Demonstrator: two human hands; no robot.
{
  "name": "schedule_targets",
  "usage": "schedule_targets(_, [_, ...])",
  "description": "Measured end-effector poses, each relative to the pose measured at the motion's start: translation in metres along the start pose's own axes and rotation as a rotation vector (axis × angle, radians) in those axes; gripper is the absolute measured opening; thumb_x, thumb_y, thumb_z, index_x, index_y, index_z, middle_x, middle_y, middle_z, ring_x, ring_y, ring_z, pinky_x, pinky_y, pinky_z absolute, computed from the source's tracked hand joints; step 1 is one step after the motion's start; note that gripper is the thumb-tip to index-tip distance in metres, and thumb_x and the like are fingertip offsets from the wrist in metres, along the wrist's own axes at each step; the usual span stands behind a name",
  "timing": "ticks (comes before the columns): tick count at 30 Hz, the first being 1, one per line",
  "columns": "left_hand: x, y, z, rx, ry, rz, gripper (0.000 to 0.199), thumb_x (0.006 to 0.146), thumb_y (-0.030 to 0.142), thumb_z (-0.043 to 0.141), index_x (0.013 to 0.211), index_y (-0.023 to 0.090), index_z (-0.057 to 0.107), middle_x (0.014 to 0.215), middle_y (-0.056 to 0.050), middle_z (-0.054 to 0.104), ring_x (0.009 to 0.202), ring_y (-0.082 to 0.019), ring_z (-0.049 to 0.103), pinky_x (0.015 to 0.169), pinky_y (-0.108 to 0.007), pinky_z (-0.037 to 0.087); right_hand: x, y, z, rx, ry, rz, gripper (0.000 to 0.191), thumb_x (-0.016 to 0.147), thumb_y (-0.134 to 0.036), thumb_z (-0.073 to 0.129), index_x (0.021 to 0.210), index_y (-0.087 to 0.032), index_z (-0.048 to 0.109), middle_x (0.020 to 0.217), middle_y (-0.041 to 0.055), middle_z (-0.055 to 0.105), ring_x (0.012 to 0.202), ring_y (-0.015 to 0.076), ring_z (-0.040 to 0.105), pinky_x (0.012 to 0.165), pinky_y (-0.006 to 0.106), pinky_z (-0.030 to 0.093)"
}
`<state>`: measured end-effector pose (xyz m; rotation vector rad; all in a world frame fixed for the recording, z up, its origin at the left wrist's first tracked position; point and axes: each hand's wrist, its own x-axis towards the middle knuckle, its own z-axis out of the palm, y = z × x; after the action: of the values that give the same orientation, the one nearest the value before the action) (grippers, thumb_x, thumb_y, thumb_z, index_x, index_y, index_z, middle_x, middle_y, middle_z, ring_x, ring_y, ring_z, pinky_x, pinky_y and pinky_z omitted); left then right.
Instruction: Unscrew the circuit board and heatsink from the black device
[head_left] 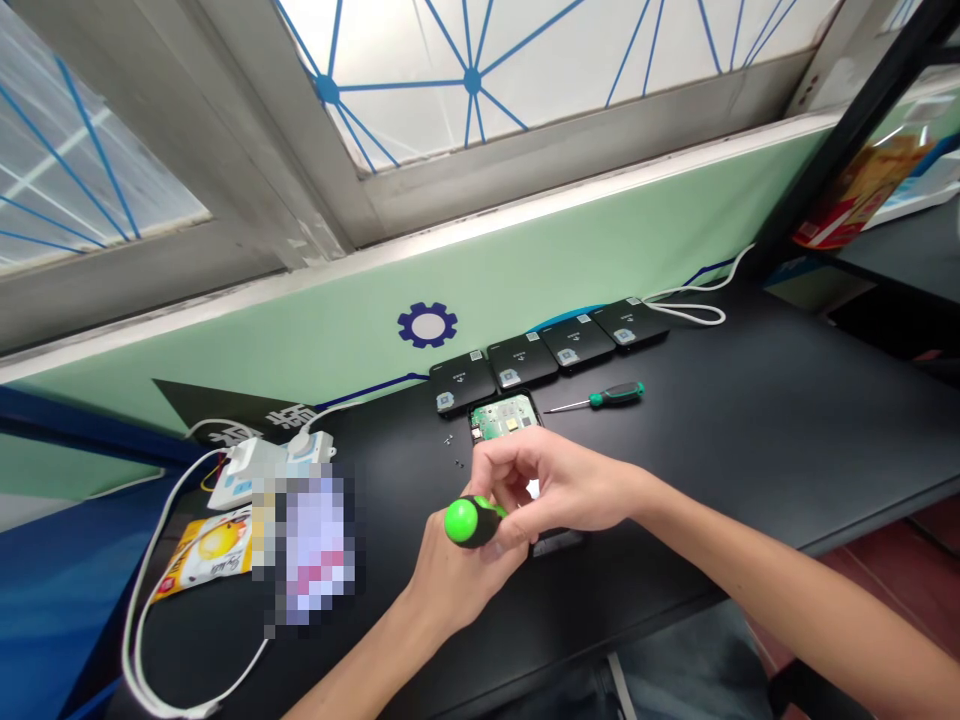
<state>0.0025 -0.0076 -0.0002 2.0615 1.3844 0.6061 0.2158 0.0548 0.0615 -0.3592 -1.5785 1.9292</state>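
- Work in hand: a green-handled screwdriver (pixel 466 522) gripped at mid-table, just near of an opened black unit (pixel 504 416) exposing a green circuit board.
- Left hand (pixel 457 585): fingers closed around the handle, with the green butt end showing past the palm.
- Right hand (pixel 559 482): fingers together, curled at the screwdriver's dark neck; clamped or merely touching, impossible to tell.
- Shaft and tip: hidden behind the fingers.
- Beneath the hands: a flat dark case (pixel 559 545), mostly covered.
- Next move, as judged: clear sight of the tip required before any contact with the opened unit.
- Far of the opened unit: a row of four black units (pixel 523 360) along the wall.
- Left of it: small screws (pixel 448 438) loose on the black table (pixel 750 470).
- Right of it: a second screwdriver (pixel 616 395), lying flat.
- Far left: a white power strip (pixel 255 470) and a yellow snack packet (pixel 199 555).
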Motion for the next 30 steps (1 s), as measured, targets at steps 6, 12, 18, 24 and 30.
schedule_targets(6, [0.0028, 0.0032, -0.0021, 0.023, 0.007, 0.074, 0.004, 0.093, 0.023, 0.071, 0.095, 0.026, 0.070, 0.086, 0.001, 0.078, 0.075, -0.023, 0.076, 0.068, -0.033, 0.058, 0.0001, -0.0055, 0.0023, -0.021, -0.007, -0.014, 0.034, 0.086, -0.037, 0.099, 0.105, -0.017, 0.080, 0.078, -0.0036, 0.072, 0.063, 0.0104, 0.057, 0.053, 0.023, 0.041])
schedule_targets(12, [0.0038, -0.0003, -0.0008, 0.005, 0.046, 0.084, 0.029, 0.092, 0.028, 0.074, 0.121, 0.027, 0.072, 0.100, -0.001, 0.081, 0.085, -0.026, 0.080, 0.070, -0.034, 0.061, -0.0003, -0.0065, 0.0037, -0.054, -0.007, -0.035, 0.023, 0.090, -0.029, 0.091, 0.105, -0.016, 0.080, 0.083, -0.0023, 0.072, 0.064, 0.0097, 0.057, 0.054, 0.022, 0.044])
schedule_targets(18, [0.0007, -0.0044, -0.0018, -0.058, -0.048, -0.032, 0.027, 0.094, 0.034, 0.079, 0.119, 0.027, 0.073, 0.094, -0.001, 0.081, 0.079, -0.026, 0.079, 0.071, -0.036, 0.062, 0.0011, -0.0036, 0.0069, 0.024, 0.004, -0.028, 0.040, 0.077, -0.022, 0.098, 0.111, -0.019, 0.077, 0.085, -0.0048, 0.075, 0.065, 0.0092, 0.056, 0.056, 0.022, 0.042])
schedule_targets(24, [0.0009, -0.0029, -0.0016, -0.062, -0.035, -0.045, 0.020, 0.091, 0.034, 0.077, 0.108, 0.026, 0.069, 0.086, 0.001, 0.076, 0.072, -0.023, 0.074, 0.062, -0.031, 0.055, 0.0002, 0.0005, 0.0033, -0.001, 0.022, 0.012, 0.045, 0.072, -0.032, 0.106, 0.096, -0.021, 0.070, 0.084, -0.0058, 0.072, 0.063, 0.0090, 0.053, 0.054, 0.023, 0.038])
schedule_targets(30, [0.0015, 0.0018, -0.0018, 0.029, -0.021, -0.057, 0.015, 0.090, 0.033, 0.073, 0.100, 0.026, 0.065, 0.077, 0.002, 0.070, 0.064, -0.022, 0.070, 0.055, -0.030, 0.047, -0.0001, -0.0006, 0.0046, 0.006, 0.041, 0.013, 0.043, 0.074, -0.032, 0.106, 0.093, -0.020, 0.070, 0.084, -0.0051, 0.073, 0.063, 0.0087, 0.054, 0.055, 0.023, 0.037])
